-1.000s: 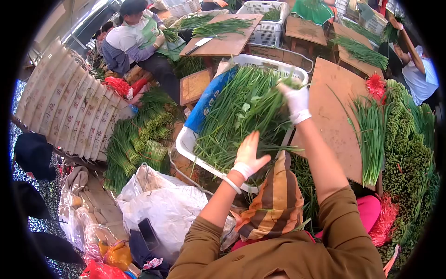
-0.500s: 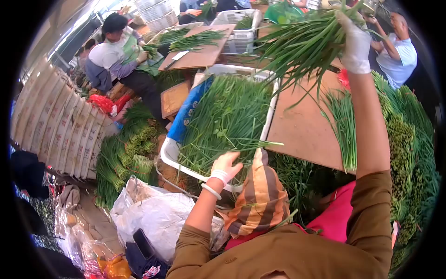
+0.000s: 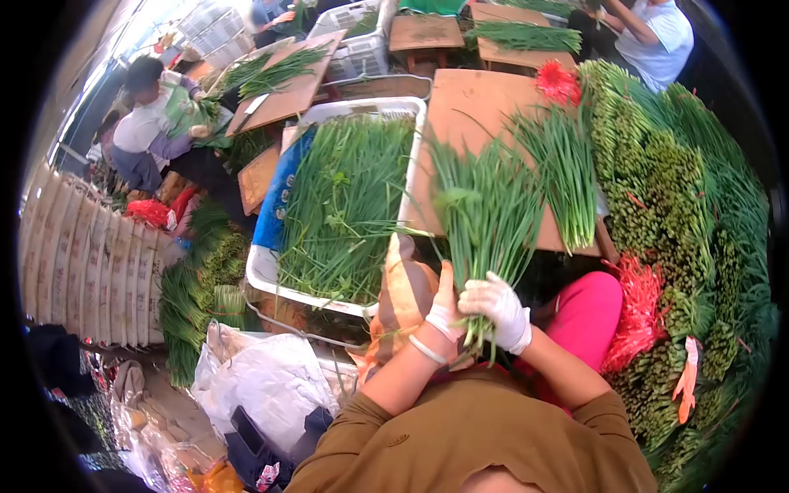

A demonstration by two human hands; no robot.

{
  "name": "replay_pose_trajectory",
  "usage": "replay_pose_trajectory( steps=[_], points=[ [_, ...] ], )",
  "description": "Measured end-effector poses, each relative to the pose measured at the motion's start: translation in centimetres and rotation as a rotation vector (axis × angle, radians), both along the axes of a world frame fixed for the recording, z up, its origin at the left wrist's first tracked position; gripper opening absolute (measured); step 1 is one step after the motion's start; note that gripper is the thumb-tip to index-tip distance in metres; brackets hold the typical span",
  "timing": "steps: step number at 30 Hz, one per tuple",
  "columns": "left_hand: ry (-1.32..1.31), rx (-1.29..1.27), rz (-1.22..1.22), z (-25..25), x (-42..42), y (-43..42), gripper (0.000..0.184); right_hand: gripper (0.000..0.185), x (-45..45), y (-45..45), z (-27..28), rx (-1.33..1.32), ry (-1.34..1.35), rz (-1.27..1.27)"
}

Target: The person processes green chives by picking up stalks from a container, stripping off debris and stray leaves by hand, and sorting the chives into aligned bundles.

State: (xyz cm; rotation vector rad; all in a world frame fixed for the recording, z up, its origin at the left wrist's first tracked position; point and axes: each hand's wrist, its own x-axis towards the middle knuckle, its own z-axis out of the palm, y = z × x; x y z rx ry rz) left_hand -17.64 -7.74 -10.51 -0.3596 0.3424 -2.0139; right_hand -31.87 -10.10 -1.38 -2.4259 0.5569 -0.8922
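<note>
A loose bunch of long green chives stands upright before my body, leaves fanned over the board's near edge. My right hand, in a white glove, is closed around its stems low down. On the other side my left hand presses against the same stems, its fingers partly hidden behind them. Both hands hold the bunch between them. Beyond it, another pile of chives lies on the brown board. To the left, a white crate is full of loose greens.
Tied bundles are stacked high along the right, beside red plastic strips. A striped cloth and white sack sit near my left arm. A seated person handles greens at the far left; another person is at upper right.
My right hand has come down from the raised upper right, bringing the chives upright in front of me. My left hand has left the crate's near edge and joined it at the stems.
</note>
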Motion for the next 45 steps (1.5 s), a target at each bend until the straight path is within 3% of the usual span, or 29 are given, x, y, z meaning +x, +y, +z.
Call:
replay_pose_trajectory(
  steps=[2, 3, 4, 6, 7, 9, 11, 14, 16, 17, 18, 19, 22, 23, 26, 30, 35, 38, 42, 43, 44, 45],
  points=[
    [0.152, -0.007, 0.092, -3.1, -1.7, 0.8, 0.052, 0.039, -0.8, 1.7, -0.7, -0.030, 0.083, -0.002],
    [0.232, -0.015, 0.134, -4.5, -2.6, 1.3, 0.050, 0.049, -1.4, 1.8, -0.6, -0.061, 0.245, 0.023],
    [0.094, 0.051, 0.048, -4.1, -1.6, 1.4, 0.053, 0.054, -1.8, 2.3, 0.3, -0.042, 0.305, -0.029],
    [-0.300, 0.109, -0.189, 2.3, -0.4, 0.8, 0.066, 0.064, -2.6, 4.2, 4.1, 0.008, 0.423, -0.138],
    [-0.497, 0.131, -0.138, 4.0, -0.9, 0.6, 0.070, 0.074, -3.6, 4.7, 5.6, 0.112, 0.474, -0.122],
    [-0.780, 0.164, -0.089, 6.0, -1.5, 0.5, 0.078, 0.075, -5.9, 5.1, 6.9, 0.193, 0.367, -0.214],
    [-0.735, 0.167, -0.096, 7.0, -1.7, 0.6, 0.076, 0.073, -7.7, 5.0, 6.3, 0.289, 0.107, -0.384],
    [-0.742, 0.188, -0.105, 7.8, -1.6, 1.1, 0.070, 0.061, -8.5, 4.3, -2.9, 0.883, -0.510, -0.607],
    [-0.802, 0.207, -0.149, 7.8, -1.3, 1.7, 0.065, 0.057, -7.6, 3.0, -4.2, 1.460, -0.675, -0.640],
    [-0.841, 0.214, -0.180, 7.6, -1.2, 2.1, 0.062, 0.060, -6.9, 2.0, -6.6, 1.534, -0.686, -0.544],
    [-0.881, 0.221, -0.208, 7.6, -1.1, 2.3, 0.059, 0.057, -5.5, 1.0, -7.6, 1.520, -0.868, -0.302],
    [-0.825, 0.261, -0.224, 8.5, -1.1, 2.6, 0.047, 0.053, -4.7, 0.0, -6.4, 1.585, -0.834, -0.241],
    [-0.971, 0.202, -0.383, 6.0, 0.3, 3.2, 0.040, 0.044, -2.9, -3.7, -2.9, 1.718, -0.938, -0.253],
    [-0.994, 0.124, -0.421, 7.3, 0.8, 3.0, 0.039, 0.043, -3.1, -5.2, -1.9, 1.644, -0.877, -0.070],
    [-1.305, -0.248, -0.266, 9.4, 1.1, 1.1, 0.053, 0.039, -3.3, -8.8, 3.6, 1.710, -0.750, -0.159],
    [-1.535, -0.691, -0.042, 15.4, 1.9, -4.6, 0.064, 0.029, -1.7, -12.9, 11.3, 1.265, -0.758, -0.145],
    [-1.566, -0.829, 0.285, 24.6, 3.2, -12.0, 0.071, 0.025, 0.1, -15.9, 20.1, 0.891, -0.851, -0.047],
    [-1.676, -0.857, 0.531, 28.0, 3.8, -15.2, 0.076, 0.026, 0.8, -16.9, 21.7, 0.721, -0.836, -0.001],
    [-1.782, -0.844, 0.514, 29.1, 3.5, -17.0, 0.050, 0.046, 1.5, -17.6, 19.3, 0.548, -0.726, -0.099],
    [-1.856, -0.941, 0.481, 28.9, 3.7, -17.9, 0.047, 0.055, 1.6, -18.2, 18.7, 0.514, -0.664, -0.077],
    [-1.856, -0.907, 0.457, 28.5, 3.6, -18.3, 0.047, 0.054, 2.4, -18.2, 17.9, 0.563, -0.819, -0.007],
    [-1.857, -0.875, 0.433, 28.2, 3.6, -18.6, 0.047, 0.050, 2.0, -18.4, 17.5, 0.593, -0.788, 0.001]
  ],
)
